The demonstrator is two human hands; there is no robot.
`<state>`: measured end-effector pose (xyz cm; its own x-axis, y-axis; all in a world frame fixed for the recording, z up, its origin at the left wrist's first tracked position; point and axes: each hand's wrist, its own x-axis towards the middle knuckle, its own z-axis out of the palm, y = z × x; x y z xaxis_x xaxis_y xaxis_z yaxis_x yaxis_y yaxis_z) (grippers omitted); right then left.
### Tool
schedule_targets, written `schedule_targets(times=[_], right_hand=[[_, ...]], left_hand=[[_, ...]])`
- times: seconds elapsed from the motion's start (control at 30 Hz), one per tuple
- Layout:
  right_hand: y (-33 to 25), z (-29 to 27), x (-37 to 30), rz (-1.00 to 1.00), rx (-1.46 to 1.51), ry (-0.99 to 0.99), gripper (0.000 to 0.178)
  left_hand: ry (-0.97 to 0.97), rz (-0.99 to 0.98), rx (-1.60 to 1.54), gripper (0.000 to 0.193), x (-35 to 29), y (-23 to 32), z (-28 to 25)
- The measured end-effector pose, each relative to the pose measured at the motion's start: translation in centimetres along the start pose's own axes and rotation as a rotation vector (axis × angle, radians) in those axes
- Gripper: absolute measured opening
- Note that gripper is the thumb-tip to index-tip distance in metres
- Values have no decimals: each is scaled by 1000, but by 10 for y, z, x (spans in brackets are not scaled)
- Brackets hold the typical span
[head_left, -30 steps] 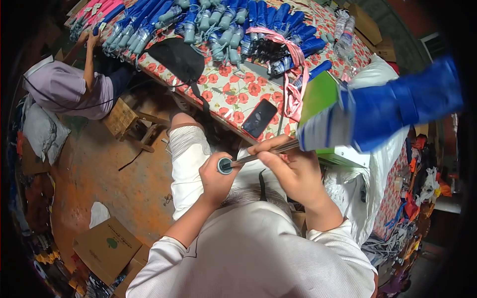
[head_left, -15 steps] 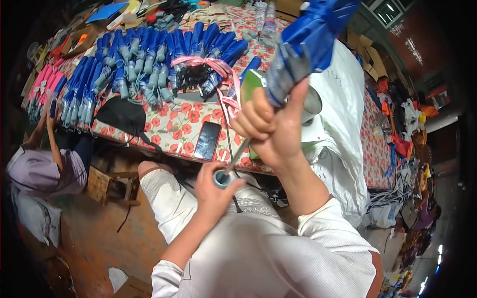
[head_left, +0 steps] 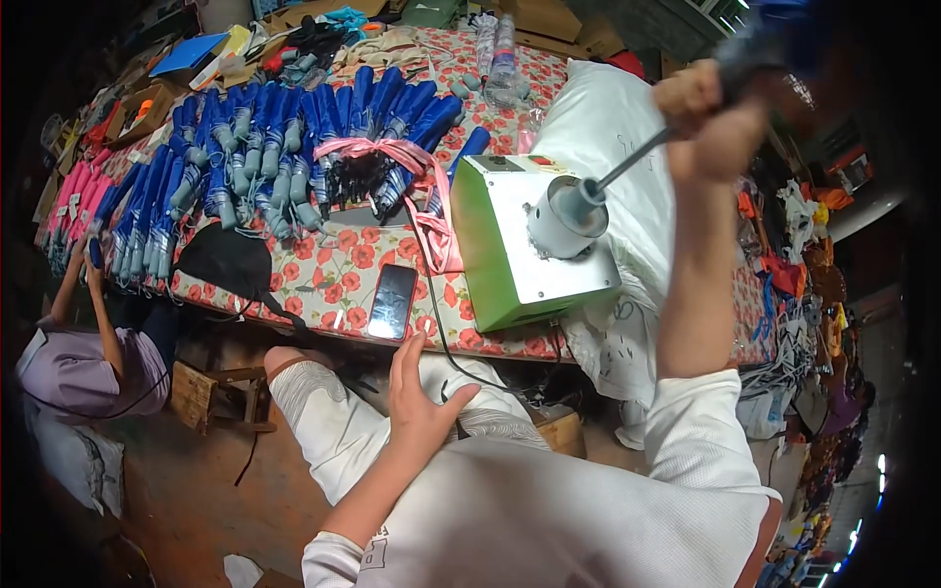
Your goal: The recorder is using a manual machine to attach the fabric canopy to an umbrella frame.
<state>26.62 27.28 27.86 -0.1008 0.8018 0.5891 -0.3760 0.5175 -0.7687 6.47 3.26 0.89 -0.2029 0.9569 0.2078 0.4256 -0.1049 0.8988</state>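
Raised at the upper right, my right hand (head_left: 711,127) grips a blue folding umbrella (head_left: 635,161); its canopy end is blurred by motion. The umbrella's metal shaft slants down to a grey-blue handle (head_left: 588,193), whose end sits in the round metal cup (head_left: 562,233) of a green and white box-shaped machine (head_left: 505,260). My left hand (head_left: 421,402) is above my lap, thumb apart from the fingers, holding nothing. A phone (head_left: 392,302) lies on the table just beyond it.
Many blue umbrellas (head_left: 260,137) with grey handles cover the flowered table (head_left: 338,260), some tied with pink cloth (head_left: 382,149). A black cloth (head_left: 223,260) lies nearer. White sacking (head_left: 608,113) is behind the machine. At left, a co-worker (head_left: 88,367) sits near a wooden stool (head_left: 196,392).
My right hand has moved up and right with the umbrella, uncovering the machine. The umbrella's handle has left my left hand and now sits in the metal cup; my left hand has opened.
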Motion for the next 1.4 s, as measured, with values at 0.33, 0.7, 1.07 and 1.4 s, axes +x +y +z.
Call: schedule_targets(times=[0.33, 0.7, 1.07, 1.4], right_hand=[[-13, -5, -1, 161, 247, -100, 62], [49, 105, -135, 687, 990, -308, 62], [112, 134, -191, 698, 710, 110, 70], [124, 134, -170, 690, 828, -241, 71]], left_hand=[[33, 14, -186, 69, -1, 0, -14], [-875, -448, -1361, 27, 6, 7, -57], [289, -87, -5, 27, -20, -23, -31], [81, -335, -182, 25, -7, -16, -35]])
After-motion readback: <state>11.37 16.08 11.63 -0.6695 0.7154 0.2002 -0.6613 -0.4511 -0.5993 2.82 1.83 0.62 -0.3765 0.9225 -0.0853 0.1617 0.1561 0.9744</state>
